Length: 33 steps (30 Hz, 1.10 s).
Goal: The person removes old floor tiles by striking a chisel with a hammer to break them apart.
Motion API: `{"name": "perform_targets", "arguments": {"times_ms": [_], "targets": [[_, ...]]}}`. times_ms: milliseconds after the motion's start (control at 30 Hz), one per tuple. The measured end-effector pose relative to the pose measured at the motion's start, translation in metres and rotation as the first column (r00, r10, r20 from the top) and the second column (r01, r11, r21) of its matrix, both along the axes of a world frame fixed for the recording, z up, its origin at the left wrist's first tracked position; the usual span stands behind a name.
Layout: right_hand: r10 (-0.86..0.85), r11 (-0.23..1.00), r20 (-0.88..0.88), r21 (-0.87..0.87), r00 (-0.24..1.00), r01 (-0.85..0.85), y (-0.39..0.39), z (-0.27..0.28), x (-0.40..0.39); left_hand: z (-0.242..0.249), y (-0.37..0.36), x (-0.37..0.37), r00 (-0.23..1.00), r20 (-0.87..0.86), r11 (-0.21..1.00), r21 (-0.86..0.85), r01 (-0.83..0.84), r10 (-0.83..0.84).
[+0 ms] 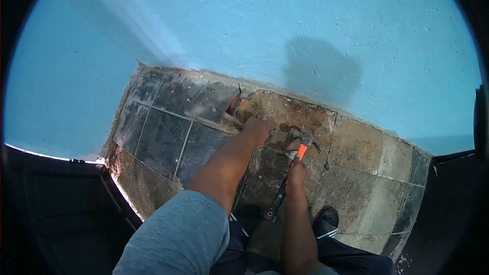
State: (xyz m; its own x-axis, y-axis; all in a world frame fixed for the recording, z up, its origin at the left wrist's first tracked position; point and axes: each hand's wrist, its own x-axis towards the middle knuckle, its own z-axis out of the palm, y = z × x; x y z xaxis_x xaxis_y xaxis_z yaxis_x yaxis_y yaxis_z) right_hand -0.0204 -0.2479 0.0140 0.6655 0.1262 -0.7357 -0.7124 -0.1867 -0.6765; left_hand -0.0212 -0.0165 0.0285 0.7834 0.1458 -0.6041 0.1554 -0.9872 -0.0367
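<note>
My right hand (296, 172) is closed around the handle of a claw hammer (303, 145). The hammer has a grey metal head and an orange neck, and its dark grip runs down toward my feet. Farther up, my left hand (259, 128) reaches low to the floor with its fingers curled and mostly hidden. Just beyond those fingers, a dark, jagged tile fragment (233, 106) stands tilted at the edge of the dark tiles. I cannot tell what the left fingers hold. Brownish bare floor (285, 109) shows beside that hand.
Dark floor tiles (162, 131) with pale joints lie to the left, paler worn tiles (356, 145) to the right. A light blue wall (229, 25) rises along the far edge. My sandalled foot (326, 220) is near the hammer. Dark panels (56, 209) stand at both sides.
</note>
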Motion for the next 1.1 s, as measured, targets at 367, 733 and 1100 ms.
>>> {"name": "perform_targets", "arguments": {"times_ms": [367,733,1100], "targets": [[-0.021,0.999,-0.033,0.047,0.999,0.022,0.007,0.001,0.005,0.03,0.022,-0.017,0.961,-0.044,0.961,0.041,-0.272,0.274],[-0.156,0.984,-0.036,0.08,0.987,0.158,-0.014,0.013,0.029,0.033,-0.038,0.047,0.959,0.116,0.861,-0.478,-0.172,0.257],[-0.261,0.96,-0.016,0.099,0.965,0.261,-0.045,0.001,0.042,-0.01,-0.02,0.073,0.873,0.476,0.915,-0.392,0.1,0.108]]}}
